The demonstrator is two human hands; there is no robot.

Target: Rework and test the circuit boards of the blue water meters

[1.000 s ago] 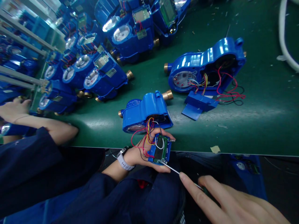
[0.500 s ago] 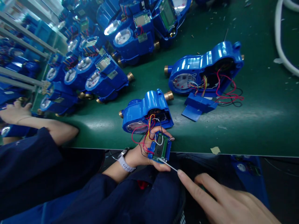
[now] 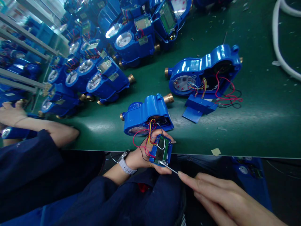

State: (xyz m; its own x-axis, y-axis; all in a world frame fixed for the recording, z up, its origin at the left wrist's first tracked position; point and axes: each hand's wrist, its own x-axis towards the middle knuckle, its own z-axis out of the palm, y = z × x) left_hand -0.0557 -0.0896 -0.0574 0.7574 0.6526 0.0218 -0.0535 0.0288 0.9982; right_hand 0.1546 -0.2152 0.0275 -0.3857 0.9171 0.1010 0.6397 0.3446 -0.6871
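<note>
My left hand (image 3: 156, 133), a watch on its wrist, is closed round a small blue housing with a green circuit board and display (image 3: 162, 150). Red, yellow, white and black wires (image 3: 150, 133) link this display module to a blue water meter (image 3: 150, 108) lying on the table just beyond. My right hand (image 3: 216, 193) is closed on a slim screwdriver-like tool (image 3: 172, 169), index finger stretched along its thin pale shaft. Its handle is hidden in the hand. The tip touches or nearly touches the module's near edge. A small metal, coil-like piece (image 3: 173, 142) sits by my left fingertips.
Another opened meter (image 3: 204, 73) lies to the right with loose wires and a blue cover part (image 3: 199, 108). Many meters (image 3: 103, 77) crowd the green table (image 3: 258, 125) at left and back. A co-worker's arm (image 3: 56, 130) rests at left. A white cable (image 3: 277, 40) loops at right.
My right hand has turned and its fingers have drawn closer together round the tool. The tool tip has shifted slightly left on the module. My left hand holds nearly still.
</note>
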